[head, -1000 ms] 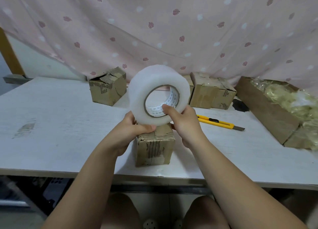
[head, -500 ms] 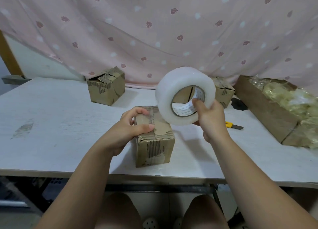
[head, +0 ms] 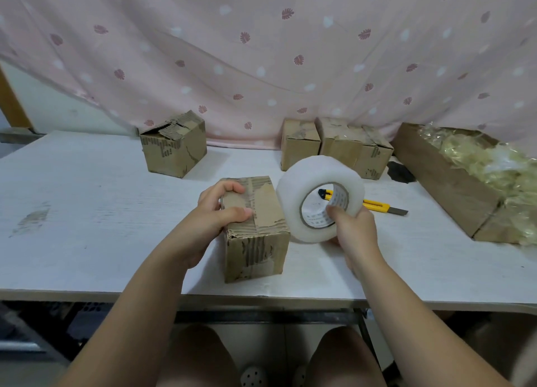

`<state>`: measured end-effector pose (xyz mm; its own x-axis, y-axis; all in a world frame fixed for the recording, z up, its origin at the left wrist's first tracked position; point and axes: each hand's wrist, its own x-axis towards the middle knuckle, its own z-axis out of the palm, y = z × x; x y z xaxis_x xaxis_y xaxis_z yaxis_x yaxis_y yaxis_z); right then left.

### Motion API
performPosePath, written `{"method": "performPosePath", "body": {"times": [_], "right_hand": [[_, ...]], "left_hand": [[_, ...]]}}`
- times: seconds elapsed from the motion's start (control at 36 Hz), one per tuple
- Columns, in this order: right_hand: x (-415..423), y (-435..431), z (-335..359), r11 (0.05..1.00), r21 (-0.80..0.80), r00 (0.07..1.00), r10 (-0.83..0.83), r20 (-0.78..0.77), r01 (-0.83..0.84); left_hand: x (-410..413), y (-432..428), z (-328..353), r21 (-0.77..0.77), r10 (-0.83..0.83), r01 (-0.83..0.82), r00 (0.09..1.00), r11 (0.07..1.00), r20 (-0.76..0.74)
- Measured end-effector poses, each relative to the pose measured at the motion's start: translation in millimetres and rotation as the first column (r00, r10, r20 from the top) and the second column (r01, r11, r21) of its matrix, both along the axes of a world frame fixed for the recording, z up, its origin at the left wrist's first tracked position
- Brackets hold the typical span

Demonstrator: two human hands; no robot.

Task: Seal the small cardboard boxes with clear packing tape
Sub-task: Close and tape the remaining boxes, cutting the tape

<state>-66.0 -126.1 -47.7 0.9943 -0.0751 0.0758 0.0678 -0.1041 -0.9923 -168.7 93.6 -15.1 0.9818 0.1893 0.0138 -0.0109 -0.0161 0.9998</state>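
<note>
Below pink curtain (head: pixel 261 66), left grip (head: pixel 215 212) holds box (head: pixel 255 250) on table (head: pixel 87 212), right grip (head: pixel 353 232) holds tape (head: pixel 302 189).

A pink cloth (head: pixel 261 66) printed with dark red leaves and white dots hangs in soft folds across the whole upper half of the frame. At the upper left it leaves bare a strip of white wall (head: pixel 58 116) and a brown wooden post (head: pixel 11 104). A white wood-grain table (head: pixel 87 241) fills the middle, with a greyish worn patch (head: pixel 30 221) on its left part. Below its front edge runs a dark metal rail (head: pixel 261 317), with pale floor (head: pixel 255 340) beneath. The light is soft and even.
</note>
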Motion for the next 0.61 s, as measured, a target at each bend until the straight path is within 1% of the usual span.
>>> {"method": "performPosePath", "body": {"times": [0.19,0.33,0.47,0.61], "right_hand": [[-3.8,-0.6,-15.3,0.991,-0.132,0.994,-0.009,0.105,0.023],[-4.4,-1.9,-20.1,0.987,-0.159,0.992,-0.011,0.128,0.032],[-5.5,-3.5,-21.4,0.983,-0.180,0.991,0.003,0.136,0.022],[-5.8,-3.9,-21.9,0.982,-0.187,0.990,0.011,0.143,0.016]], "left_hand": [[2.2,-14.9,-2.2,-0.048,0.140,-0.138,0.989,0.989,0.045],[3.6,-18.2,-3.1,-0.113,0.221,-0.218,0.975,0.969,0.019],[0.1,-23.9,-0.4,-0.157,0.250,-0.243,0.968,0.957,0.024],[-2.2,-26.5,1.2,-0.168,0.264,-0.256,0.964,0.952,0.028]]}}
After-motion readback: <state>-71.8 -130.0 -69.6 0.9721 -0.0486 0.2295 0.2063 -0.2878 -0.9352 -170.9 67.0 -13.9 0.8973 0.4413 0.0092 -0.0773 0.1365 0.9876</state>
